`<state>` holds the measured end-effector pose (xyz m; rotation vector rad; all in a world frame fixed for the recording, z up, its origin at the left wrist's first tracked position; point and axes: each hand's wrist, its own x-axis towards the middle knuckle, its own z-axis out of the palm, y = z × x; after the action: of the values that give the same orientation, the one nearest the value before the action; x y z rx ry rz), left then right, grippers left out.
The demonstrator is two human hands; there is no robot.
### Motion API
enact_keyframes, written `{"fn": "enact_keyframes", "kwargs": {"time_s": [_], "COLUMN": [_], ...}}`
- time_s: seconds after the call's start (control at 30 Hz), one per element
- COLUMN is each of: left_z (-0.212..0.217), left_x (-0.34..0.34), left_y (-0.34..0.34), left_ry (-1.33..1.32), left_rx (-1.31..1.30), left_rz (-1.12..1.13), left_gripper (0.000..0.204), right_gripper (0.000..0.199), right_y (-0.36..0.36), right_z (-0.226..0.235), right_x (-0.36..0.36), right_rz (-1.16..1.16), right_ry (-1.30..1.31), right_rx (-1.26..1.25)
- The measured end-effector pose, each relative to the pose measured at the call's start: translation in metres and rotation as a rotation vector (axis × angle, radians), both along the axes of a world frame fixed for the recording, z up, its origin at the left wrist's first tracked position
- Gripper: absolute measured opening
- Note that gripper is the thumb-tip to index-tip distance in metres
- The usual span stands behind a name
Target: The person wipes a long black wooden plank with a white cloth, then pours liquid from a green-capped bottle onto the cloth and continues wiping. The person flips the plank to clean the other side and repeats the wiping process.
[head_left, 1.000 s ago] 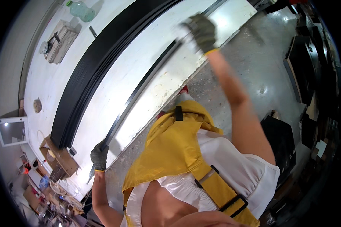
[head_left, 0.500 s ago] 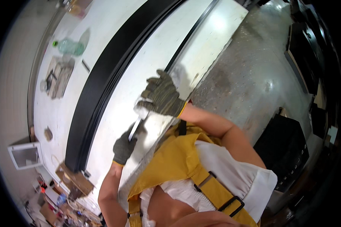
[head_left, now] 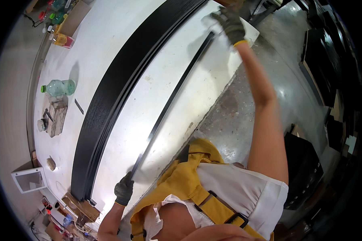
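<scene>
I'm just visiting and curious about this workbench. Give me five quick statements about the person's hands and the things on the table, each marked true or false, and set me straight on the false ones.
1. The left hand holds the thin dark strip near one end. True.
2. Both hands are bare. False: the left hand and the right hand are gloved.
3. A stack of long black pieces lies on the white table. True.
4. The thin dark strip touches that stack. False: they lie apart.
5. The bottle nearest the stack has a red cap. False: that bottle has a green cap.
</scene>
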<state>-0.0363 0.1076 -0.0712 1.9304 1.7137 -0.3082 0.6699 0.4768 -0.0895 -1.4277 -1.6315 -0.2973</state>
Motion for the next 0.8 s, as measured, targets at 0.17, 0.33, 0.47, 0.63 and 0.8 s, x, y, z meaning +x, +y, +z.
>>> {"fn": "enact_keyframes", "kwargs": {"time_s": [0.17, 0.33, 0.47, 0.63, 0.8], "left_z": [0.014, 0.013, 0.016, 0.014, -0.030], "left_x": [0.015, 0.026, 0.032, 0.060, 0.072], "left_y": [0.006, 0.011, 0.022, 0.011, -0.022], "left_ry": [0.085, 0.016, -0.049, -0.127, -0.201], "left_rx": [-0.099, -0.111, -0.037, -0.092, 0.261], "left_rz": [0.080, 0.081, 0.067, 0.069, -0.167], "left_gripper": [0.050, 0.044, 0.039, 0.051, 0.070], "right_gripper": [0.036, 0.056, 0.041, 0.044, 0.052], "right_y": [0.082, 0.048, -0.024, -0.174, -0.280], "right_z": [-0.040, -0.087, -0.027, -0.090, -0.083], "right_x": [0.112, 0.160, 0.076, -0.026, -0.236], "right_rz": [-0.337, -0.722, -0.287, 0.413, 0.929], "right_ry": [0.198, 0.029, 0.967, 0.884, 0.185], "right_rx": [-0.294, -0.568, -0.218, -0.924, -0.994]}}
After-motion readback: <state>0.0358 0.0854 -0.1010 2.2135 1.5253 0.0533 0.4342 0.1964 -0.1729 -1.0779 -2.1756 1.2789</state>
